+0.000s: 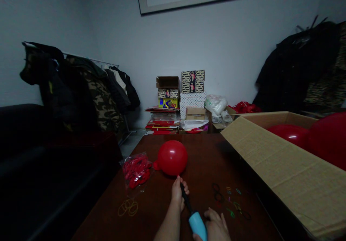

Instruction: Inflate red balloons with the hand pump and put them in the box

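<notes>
A small inflated red balloon (172,157) sits on the dark wooden table (205,150), its neck fitted on the black nozzle of a hand pump. My left hand (178,194) is closed around the nozzle just below the balloon. The pump's light blue barrel (198,225) lies toward me, and my right hand (215,227) grips its near end. A clear bag of uninflated red balloons (136,169) lies left of the balloon.
Yellow rubber bands (128,207) lie at the left, several coloured bands (229,201) at the right. An open cardboard box (283,161) with inflated red balloons (321,138) fills the right side. Stacked boxes (183,96) stand by the wall, coats (81,86) hang left.
</notes>
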A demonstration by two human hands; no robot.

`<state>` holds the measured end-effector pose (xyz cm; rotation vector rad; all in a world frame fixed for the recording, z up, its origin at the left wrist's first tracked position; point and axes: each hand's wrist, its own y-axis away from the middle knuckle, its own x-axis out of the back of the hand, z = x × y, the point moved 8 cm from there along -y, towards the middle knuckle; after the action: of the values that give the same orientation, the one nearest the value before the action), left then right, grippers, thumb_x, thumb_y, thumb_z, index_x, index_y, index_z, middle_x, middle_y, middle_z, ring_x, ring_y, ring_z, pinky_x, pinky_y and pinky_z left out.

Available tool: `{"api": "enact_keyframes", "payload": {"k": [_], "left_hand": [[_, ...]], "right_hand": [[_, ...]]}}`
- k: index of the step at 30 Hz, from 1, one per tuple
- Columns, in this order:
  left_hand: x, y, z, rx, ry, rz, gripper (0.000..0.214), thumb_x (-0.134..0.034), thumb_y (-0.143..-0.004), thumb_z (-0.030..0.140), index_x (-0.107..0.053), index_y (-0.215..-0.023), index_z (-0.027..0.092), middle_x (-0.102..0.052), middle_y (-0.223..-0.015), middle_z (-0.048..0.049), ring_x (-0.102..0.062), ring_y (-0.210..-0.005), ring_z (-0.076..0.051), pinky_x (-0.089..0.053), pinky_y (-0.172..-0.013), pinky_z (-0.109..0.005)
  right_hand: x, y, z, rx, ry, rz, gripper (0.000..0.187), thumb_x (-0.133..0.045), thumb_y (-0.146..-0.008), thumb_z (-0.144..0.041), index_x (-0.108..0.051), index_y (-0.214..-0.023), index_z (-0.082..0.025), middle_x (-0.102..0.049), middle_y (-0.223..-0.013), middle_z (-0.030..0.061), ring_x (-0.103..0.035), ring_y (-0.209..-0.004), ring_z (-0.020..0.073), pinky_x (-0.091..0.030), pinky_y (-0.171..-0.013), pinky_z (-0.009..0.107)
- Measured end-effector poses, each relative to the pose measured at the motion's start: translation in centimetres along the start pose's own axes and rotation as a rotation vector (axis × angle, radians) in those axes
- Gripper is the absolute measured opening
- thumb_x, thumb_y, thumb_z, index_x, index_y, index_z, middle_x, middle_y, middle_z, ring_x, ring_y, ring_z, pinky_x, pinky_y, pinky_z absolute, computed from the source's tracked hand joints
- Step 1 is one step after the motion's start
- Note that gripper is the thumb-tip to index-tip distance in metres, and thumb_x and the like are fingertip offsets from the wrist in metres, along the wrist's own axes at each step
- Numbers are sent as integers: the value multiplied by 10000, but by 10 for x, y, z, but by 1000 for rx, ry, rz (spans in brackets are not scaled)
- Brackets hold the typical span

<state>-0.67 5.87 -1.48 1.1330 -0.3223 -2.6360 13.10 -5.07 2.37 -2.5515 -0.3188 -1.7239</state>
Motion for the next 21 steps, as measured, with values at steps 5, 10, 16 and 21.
{"api": "enact_keyframes", "payload": {"k": [5, 10, 16, 21], "left_hand": [[0, -2, 1, -3, -21, 2, 493, -673, -620, 600, -376, -670, 210, -410, -471, 79, -314, -354, -44, -186, -370, -190], [-1, -3, 1, -12, -57, 0, 510, -682, -591, 612, -373, -666, 214, -416, -469, 78, -319, -349, -49, -202, -364, -196], [1, -2, 0, -18, -65, 8, 512, -678, -591, 615, -366, -667, 216, -407, -465, 82, -316, -336, -47, -178, -360, -194], [0, 1, 0, -27, -57, -1, 477, -648, -643, 603, -376, -675, 213, -404, -471, 80, -314, -340, -45, -172, -366, -190]], "right_hand": [[15, -17, -21, -43, -24, 91, 464, -481, -708, -444, -660, -1010, -141, -574, -1242, 132, -408, -1256, 294, -164, -1108, 488], [12, -17, -25, -67, -1, 111, 472, -421, -767, -450, -650, -1036, -137, -560, -1265, 131, -378, -1283, 293, -142, -1109, 516], [5, -6, -20, -66, 29, 58, 526, -577, -639, -453, -647, -1039, -119, -559, -1266, 153, -347, -1304, 324, -108, -1124, 520], [-18, 11, 2, -68, 53, 15, 318, -414, -778, -241, -688, -928, -185, -608, -1224, 90, -394, -1288, 284, -214, -1105, 530]]}}
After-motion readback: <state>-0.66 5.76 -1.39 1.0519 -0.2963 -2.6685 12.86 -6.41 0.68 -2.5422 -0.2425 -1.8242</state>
